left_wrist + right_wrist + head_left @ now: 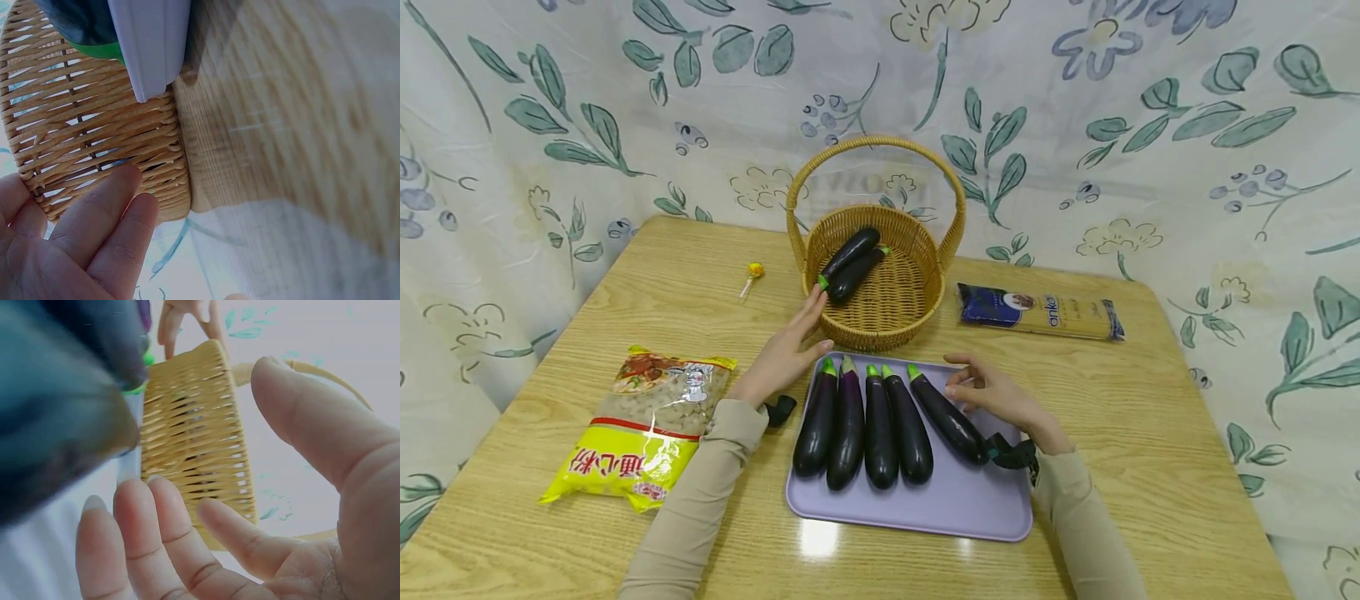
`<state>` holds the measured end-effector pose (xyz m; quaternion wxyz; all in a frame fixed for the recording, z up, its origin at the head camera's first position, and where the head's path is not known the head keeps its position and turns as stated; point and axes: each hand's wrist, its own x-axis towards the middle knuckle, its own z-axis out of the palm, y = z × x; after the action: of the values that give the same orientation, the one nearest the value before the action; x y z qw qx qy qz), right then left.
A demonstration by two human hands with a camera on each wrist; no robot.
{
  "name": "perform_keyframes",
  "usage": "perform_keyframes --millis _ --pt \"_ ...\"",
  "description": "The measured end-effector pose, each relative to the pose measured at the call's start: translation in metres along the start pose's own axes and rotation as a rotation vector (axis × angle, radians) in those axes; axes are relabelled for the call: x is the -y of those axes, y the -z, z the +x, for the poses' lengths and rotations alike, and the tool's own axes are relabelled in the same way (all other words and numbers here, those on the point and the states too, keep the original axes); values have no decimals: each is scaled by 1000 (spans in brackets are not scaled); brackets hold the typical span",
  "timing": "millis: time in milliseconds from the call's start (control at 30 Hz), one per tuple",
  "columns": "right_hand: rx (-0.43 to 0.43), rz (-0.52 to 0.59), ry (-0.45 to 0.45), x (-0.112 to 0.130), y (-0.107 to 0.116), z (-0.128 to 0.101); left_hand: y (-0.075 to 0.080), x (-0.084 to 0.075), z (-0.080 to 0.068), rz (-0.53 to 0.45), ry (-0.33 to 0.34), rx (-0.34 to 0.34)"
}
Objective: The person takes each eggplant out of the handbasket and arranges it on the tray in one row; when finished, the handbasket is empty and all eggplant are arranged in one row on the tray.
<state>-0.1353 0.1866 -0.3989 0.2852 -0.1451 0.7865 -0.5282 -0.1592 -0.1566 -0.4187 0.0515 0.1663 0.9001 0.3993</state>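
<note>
1. On the tray (pixel 910 510), four eggplants (pixel 881 433) lie side by side toward its left edge, and a fifth eggplant (pixel 949 417) slants toward its right edge; two more eggplants (pixel 857 275) rest in the basket (pixel 868 336) near the tabletop (pixel 1150 467)'s back edge.
2. The right hand (pixel 1000 396) is empty beside the fifth eggplant, thumb and fingers wide apart.
3. The left hand (pixel 784 354), fingers extended, holds nothing at the basket's left rim; I cannot tell if it touches.
4. Glossy skin suggests a slippery surface; the flesh is probably firm but bruises, with most weight in the fat end.
5. A wrap around the middle should balance best; the green cap (pixel 913 371) alone might let it swing.
</note>
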Motion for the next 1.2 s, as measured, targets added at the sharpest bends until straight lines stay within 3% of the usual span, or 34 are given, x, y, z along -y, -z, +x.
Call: perform_keyframes --millis 667,1200 --pt "-81 126 75 54 25 35 1 -1 -2 -2 -4 4" --pt "-61 189 57 77 29 72 0 0 -2 -10 -13 3"
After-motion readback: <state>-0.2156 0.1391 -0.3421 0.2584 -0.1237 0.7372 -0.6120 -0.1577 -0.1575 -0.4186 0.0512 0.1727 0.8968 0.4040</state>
